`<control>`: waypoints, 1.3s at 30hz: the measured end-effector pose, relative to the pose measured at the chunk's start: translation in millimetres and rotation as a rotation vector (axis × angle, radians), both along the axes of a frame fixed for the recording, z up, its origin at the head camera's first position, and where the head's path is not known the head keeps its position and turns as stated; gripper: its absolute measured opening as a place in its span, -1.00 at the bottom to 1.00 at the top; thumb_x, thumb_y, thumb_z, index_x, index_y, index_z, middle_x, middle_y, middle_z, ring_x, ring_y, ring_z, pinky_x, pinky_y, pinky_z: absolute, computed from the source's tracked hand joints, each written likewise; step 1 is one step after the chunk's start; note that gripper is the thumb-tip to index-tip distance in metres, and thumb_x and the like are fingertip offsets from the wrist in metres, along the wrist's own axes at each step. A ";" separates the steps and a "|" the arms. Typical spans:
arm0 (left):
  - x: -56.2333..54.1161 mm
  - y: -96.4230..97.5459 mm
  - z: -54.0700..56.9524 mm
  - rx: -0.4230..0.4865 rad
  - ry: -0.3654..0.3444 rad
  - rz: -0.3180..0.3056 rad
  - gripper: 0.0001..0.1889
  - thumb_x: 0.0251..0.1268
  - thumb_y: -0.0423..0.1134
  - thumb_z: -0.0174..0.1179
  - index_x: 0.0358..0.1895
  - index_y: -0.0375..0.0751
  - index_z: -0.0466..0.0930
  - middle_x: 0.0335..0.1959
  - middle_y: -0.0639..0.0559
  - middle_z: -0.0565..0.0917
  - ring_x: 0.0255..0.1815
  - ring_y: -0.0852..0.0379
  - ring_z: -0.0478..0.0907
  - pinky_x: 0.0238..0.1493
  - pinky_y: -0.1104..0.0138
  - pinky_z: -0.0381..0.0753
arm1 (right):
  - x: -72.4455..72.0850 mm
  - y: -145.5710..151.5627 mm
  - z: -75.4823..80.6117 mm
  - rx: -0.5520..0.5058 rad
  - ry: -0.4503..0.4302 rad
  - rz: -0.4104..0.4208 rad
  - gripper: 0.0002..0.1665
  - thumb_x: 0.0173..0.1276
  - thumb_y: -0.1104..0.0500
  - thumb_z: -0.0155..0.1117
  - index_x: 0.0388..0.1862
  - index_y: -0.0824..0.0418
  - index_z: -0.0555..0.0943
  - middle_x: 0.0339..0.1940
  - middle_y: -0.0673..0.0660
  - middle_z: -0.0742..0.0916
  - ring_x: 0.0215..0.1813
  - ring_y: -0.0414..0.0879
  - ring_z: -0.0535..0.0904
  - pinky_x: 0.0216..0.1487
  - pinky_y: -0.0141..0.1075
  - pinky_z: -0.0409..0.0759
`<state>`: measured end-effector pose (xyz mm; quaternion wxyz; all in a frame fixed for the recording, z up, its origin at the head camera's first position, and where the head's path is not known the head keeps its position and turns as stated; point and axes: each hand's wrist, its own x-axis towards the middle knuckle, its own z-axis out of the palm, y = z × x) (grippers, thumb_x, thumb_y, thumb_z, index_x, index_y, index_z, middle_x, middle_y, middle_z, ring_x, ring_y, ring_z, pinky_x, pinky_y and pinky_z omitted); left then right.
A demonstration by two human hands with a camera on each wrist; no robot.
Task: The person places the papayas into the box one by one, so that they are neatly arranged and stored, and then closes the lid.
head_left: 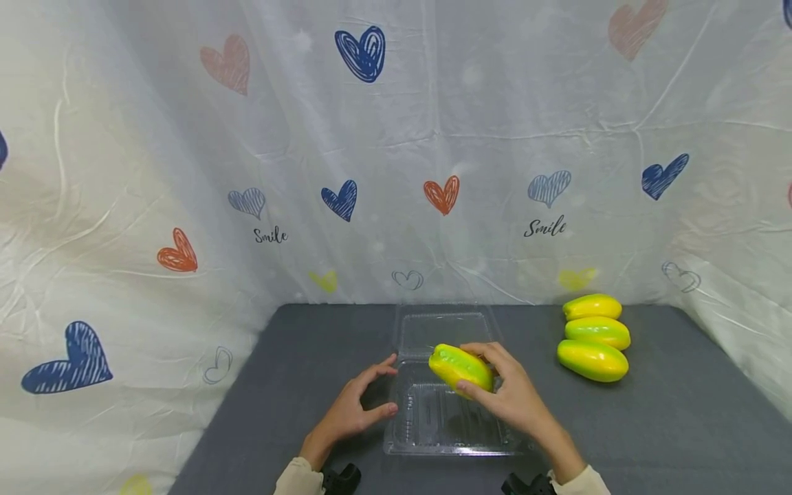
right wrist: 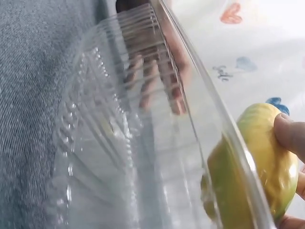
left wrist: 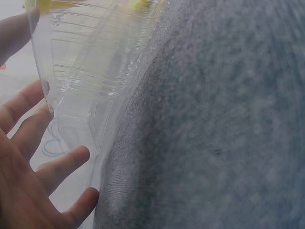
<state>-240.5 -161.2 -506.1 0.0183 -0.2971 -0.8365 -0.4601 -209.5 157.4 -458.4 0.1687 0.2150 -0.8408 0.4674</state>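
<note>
A glossy, oblong yellow-green fruit, like a papaya (head_left: 460, 368), is held between the thumb and fingers of my right hand (head_left: 513, 395), above the clear plastic clamshell box (head_left: 454, 451). Its lid (head_left: 445, 317) lies folded back, away from me. My left hand (head_left: 353, 409) is at the box's left side, fingers spread and thumb apart; in the left wrist view its fingertips are at the clear wall (left wrist: 95, 62). In the right wrist view the held fruit (right wrist: 267, 157) shows partly through the box's rim, with the right thumb (right wrist: 291, 136) pressed on it.
Three similar fruits lie in a column at the right of the grey-covered table (head_left: 668, 426): a far one (head_left: 592, 306), a middle one (head_left: 597, 333) and a near one (head_left: 592, 361). A white curtain (head_left: 396, 151) printed with hearts hangs behind and at both sides.
</note>
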 end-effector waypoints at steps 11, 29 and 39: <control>0.6 1.7 -0.6 0.003 -0.026 -0.002 -0.46 0.29 -0.13 0.40 0.32 -0.03 0.49 0.60 0.14 0.29 0.61 -0.09 0.26 0.47 -0.34 0.22 | -1.4 -17.9 -1.9 0.026 0.003 0.022 -0.38 0.27 -0.03 0.53 0.30 -0.04 0.58 0.08 -0.05 0.68 -0.10 -0.25 0.55 -0.17 -0.39 0.59; -0.6 2.9 -1.3 0.015 -0.025 -0.007 -0.47 0.29 -0.16 0.40 0.29 0.14 0.45 0.59 0.16 0.31 0.60 -0.10 0.27 0.42 -0.33 0.31 | -4.8 -39.7 -7.1 0.027 -0.003 -0.014 -0.33 0.16 0.03 0.60 0.25 0.11 0.62 0.07 0.05 0.71 -0.09 -0.18 0.58 -0.19 -0.39 0.58; 0.6 2.7 0.1 0.015 -0.041 -0.011 -0.48 0.30 -0.17 0.40 0.29 0.11 0.44 0.59 0.17 0.30 0.60 -0.11 0.26 0.42 -0.33 0.31 | -5.5 -44.5 -10.3 0.064 -0.110 -0.042 -0.35 0.15 -0.05 0.61 0.23 -0.04 0.61 0.11 0.01 0.71 -0.03 -0.14 0.60 -0.11 -0.33 0.57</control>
